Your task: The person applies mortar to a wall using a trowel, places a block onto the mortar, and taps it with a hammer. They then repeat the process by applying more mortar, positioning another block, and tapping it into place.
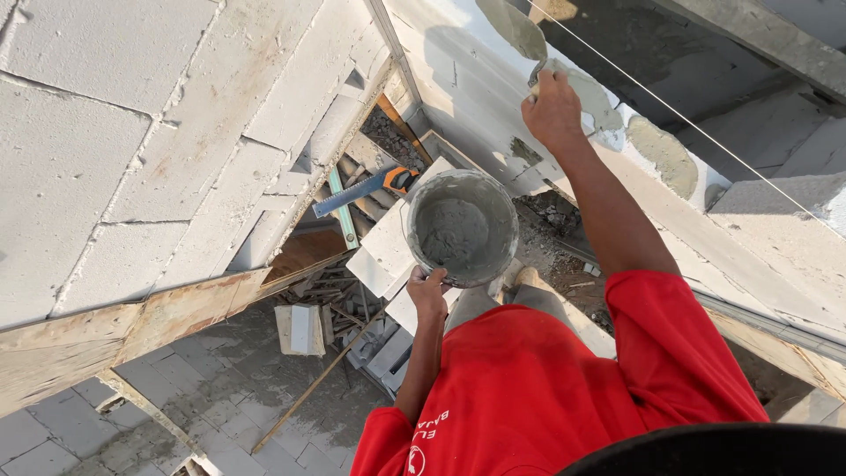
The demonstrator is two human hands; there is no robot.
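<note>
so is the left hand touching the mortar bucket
Touching. The head view shows the left hand with its fingers curled over the near rim of the grey mortar bucket, holding it up, with no gap between them.

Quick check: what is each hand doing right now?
Left hand: closed on the rim of the grey mortar bucket.
Right hand: closed on the trowel, at the mortar on the block wall.

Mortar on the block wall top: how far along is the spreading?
Done: grey mortar patches already lie along the wall top. In hand: the right hand works a trowel into fresh mortar, and the left hand holds the mortar bucket, still holding mortar. Left: the nearer wall top is bare.
</note>
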